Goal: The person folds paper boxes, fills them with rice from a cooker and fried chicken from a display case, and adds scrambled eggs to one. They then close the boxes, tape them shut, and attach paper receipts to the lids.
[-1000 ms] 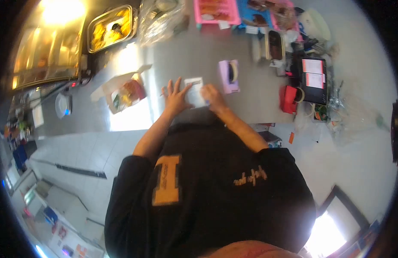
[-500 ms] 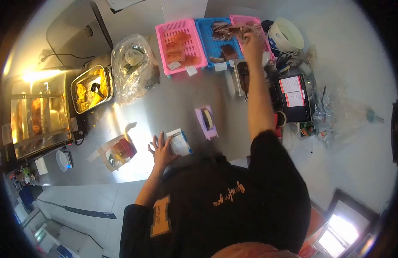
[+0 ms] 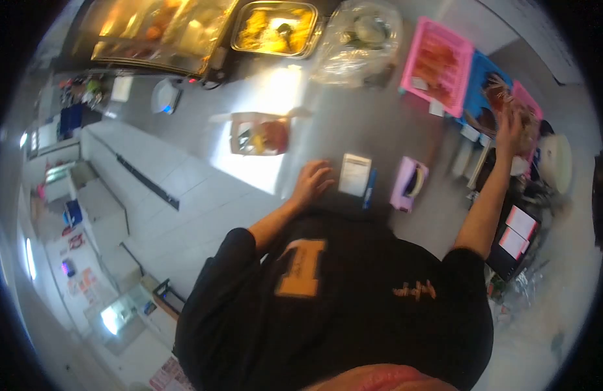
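Note:
My left hand [image 3: 311, 184] is open with fingers apart, over the steel counter just left of a small white notepad [image 3: 355, 174]. A blue pen [image 3: 370, 189] lies along the pad's right side, and a lilac tape dispenser [image 3: 400, 186] stands further right. My right hand [image 3: 508, 130] reaches among clear plastic packets [image 3: 497, 91] with dark contents, where a blue basket [image 3: 473, 81] meets a pink basket [image 3: 532, 101]. Its fingers are bent and blurred; what they grip is hidden.
Another pink basket [image 3: 411, 72] holds packets of orange-red contents. Beside it lies a large clear plastic bag [image 3: 353, 55]. A metal pan [image 3: 236, 39] of yellow food, a lit glass cabinet [image 3: 145, 39] and an open carton [image 3: 235, 138] are leftward. A tablet [image 3: 506, 260] is near my right forearm.
My view has turned left, so the counter appears rotated and shifted. My left hand has come away from the notepad. My right hand has shifted toward the blue basket's side.

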The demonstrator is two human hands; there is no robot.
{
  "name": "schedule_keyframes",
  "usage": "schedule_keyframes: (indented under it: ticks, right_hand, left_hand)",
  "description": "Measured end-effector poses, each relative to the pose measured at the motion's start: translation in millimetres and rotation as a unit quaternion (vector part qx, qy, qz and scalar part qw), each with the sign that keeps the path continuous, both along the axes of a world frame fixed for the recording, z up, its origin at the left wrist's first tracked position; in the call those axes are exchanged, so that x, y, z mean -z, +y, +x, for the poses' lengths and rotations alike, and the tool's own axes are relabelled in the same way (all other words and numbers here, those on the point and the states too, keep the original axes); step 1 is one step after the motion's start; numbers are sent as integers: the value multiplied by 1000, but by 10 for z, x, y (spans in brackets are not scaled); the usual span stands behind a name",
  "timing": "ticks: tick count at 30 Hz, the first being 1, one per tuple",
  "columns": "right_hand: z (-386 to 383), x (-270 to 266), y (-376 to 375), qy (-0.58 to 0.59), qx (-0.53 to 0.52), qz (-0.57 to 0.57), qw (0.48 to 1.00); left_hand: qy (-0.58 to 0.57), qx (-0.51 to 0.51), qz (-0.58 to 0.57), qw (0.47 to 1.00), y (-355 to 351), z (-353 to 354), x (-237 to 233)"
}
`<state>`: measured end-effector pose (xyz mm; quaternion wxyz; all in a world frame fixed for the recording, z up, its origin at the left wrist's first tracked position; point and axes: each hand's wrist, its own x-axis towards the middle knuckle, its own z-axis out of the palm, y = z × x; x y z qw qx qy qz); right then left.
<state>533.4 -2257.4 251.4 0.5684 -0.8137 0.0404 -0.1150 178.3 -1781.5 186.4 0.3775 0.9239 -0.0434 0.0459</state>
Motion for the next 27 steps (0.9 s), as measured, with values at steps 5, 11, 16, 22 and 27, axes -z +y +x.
schedule_keyframes:
  ticks: [5,11,16,22,27]
  right_hand:
    - [-1701,-425,2519,259,-541,131,789]
    - [-2757,302,4935,-170,-381,-142,898]
    - [-3308,661,5565,-158,-352,-296,874]
    - [-2652,-191,5545,-109,-199,-319,920]
    - [-2332,-193,5536,35,-379,-421,823]
  left_hand:
    - [-84,-138,29,986,599,-286,-248]
    - [-271,-254,153,916,2186,172,-645]
    - [-122,-175,178,961,2809,446,-833]
    - [-112,3,265,958,2936,418,-852]
    - [-167,-37,288,942,3322,192,77]
